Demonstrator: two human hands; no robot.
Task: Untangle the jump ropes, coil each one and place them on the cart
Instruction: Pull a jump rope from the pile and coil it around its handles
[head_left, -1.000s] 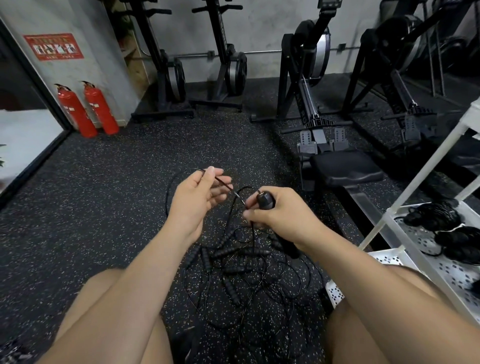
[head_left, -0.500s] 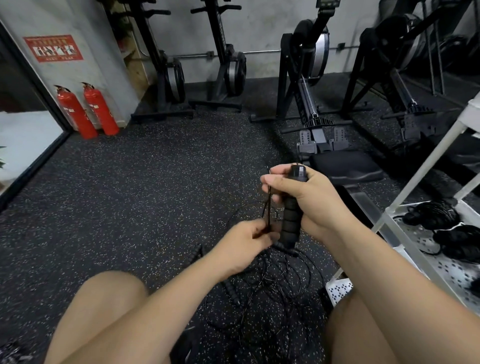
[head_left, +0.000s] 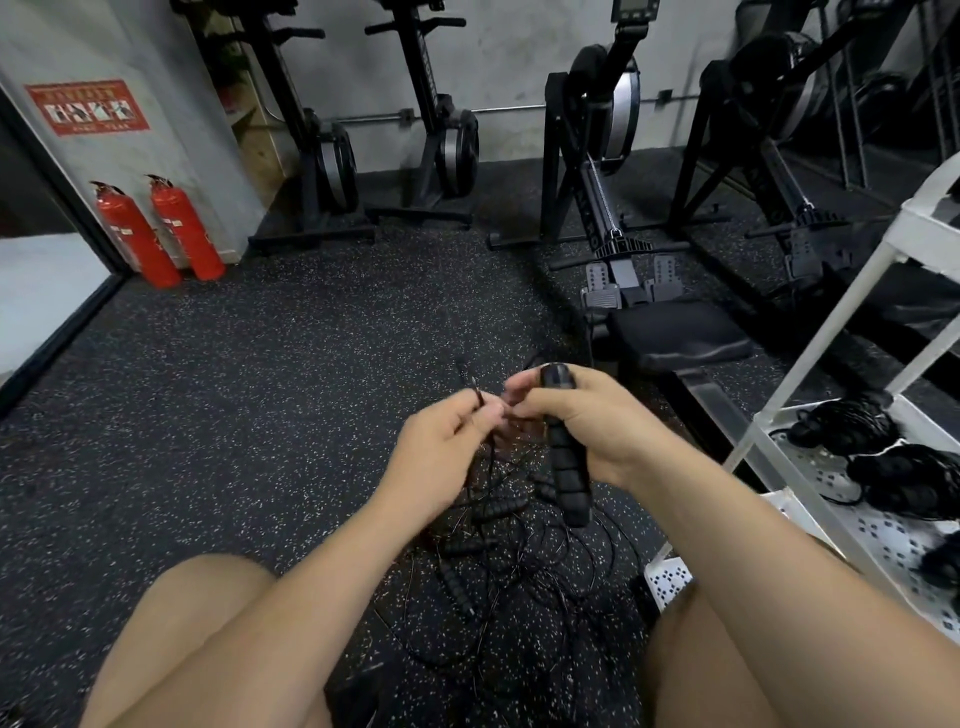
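Right grip (head_left: 587, 421): a bare hand at frame centre, fingers curled round the upper part of a black foam jump-rope handle (head_left: 569, 467). The handle stands nearly upright, with its cap above the fingers and its lower end hanging below the palm.
Left grip (head_left: 441, 447): a bare hand just left of the right one, thumb and fingertips closed on a thin black cord (head_left: 470, 384). A short length of cord sticks up above the knuckles.
Jump ropes (head_left: 498, 571): a loose tangle of black cords and several handles lies on the speckled rubber floor (head_left: 260, 389), lower centre, between the person's knees.
Cart (head_left: 878, 540): white and perforated, at the right edge. Coiled black ropes (head_left: 852, 426) lie on its shelf.
Background: two red fire extinguishers (head_left: 161, 231) at upper left and rowing machines (head_left: 613, 208) along the far wall.
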